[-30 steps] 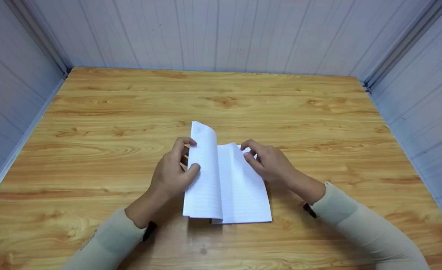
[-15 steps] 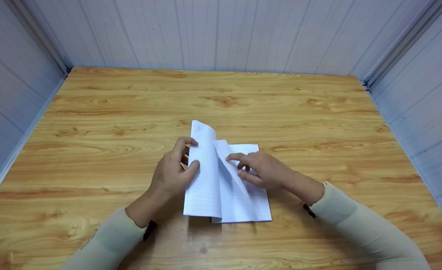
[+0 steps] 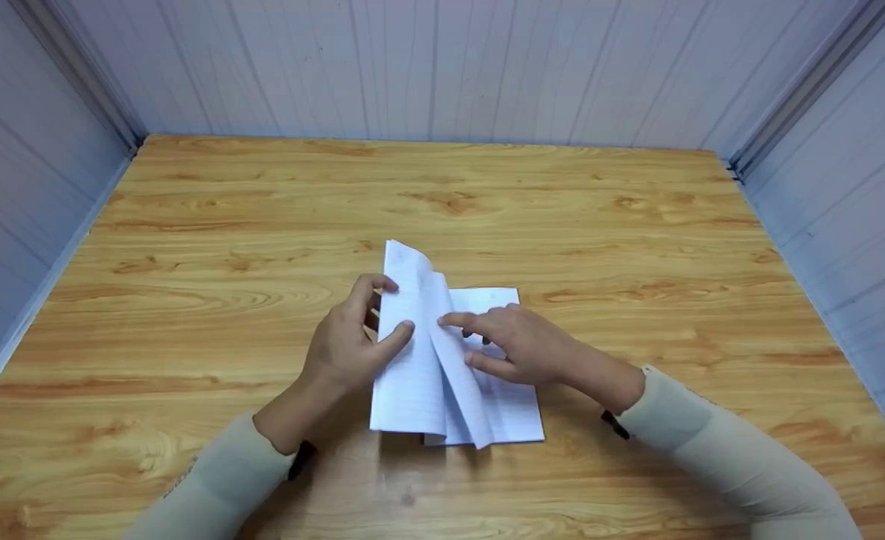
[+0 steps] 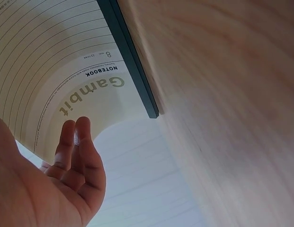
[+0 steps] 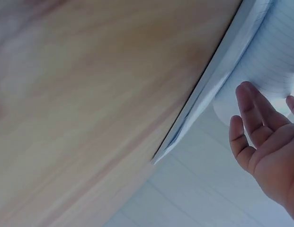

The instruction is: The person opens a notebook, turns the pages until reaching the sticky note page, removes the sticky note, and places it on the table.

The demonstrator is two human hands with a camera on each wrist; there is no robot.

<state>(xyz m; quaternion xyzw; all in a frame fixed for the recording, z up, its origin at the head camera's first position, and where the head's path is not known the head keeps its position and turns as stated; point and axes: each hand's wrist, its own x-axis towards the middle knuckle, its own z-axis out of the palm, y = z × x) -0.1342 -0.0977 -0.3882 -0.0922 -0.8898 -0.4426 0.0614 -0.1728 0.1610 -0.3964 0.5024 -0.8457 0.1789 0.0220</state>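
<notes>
Notebook [image 3: 409, 382] lettering [image 4: 92, 88] shows only in left-wrist view.

Pages [image 3: 406, 382] are formed of matt paper. The table [image 3: 262, 217] is finished in glossy wood grain. Sleeves [image 3: 757, 465] are made of cloth.

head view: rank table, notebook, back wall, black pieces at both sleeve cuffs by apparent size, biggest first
1. Table
2. Back wall, cut off by the frame
3. Notebook
4. Left-cuff black piece and right-cuff black piece: too alike to rank
</notes>
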